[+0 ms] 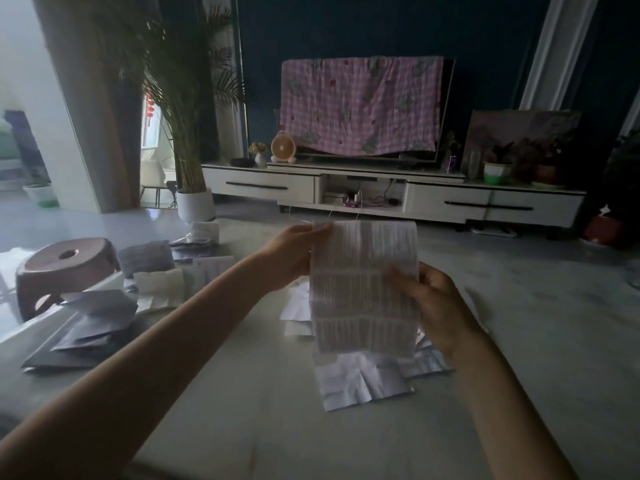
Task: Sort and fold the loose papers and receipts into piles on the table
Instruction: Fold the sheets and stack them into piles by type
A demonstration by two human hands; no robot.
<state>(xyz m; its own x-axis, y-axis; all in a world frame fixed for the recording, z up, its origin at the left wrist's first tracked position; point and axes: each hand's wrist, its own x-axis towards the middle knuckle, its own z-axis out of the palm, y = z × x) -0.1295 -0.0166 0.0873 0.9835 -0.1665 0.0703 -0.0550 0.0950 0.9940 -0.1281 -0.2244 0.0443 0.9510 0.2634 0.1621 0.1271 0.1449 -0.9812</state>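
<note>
Hanging lengthwise (long axis vertical): receipt (363, 289)

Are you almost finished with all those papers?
Partway, it seems. Done: stacked papers lie on the left of the table. In hand: the left hand and right hand hold one printed sheet up, unfolded. Left: creased loose papers lie beneath it, unsorted.

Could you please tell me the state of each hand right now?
Left hand: pinches the printed paper at its top left.
Right hand: holds its right edge.
</note>
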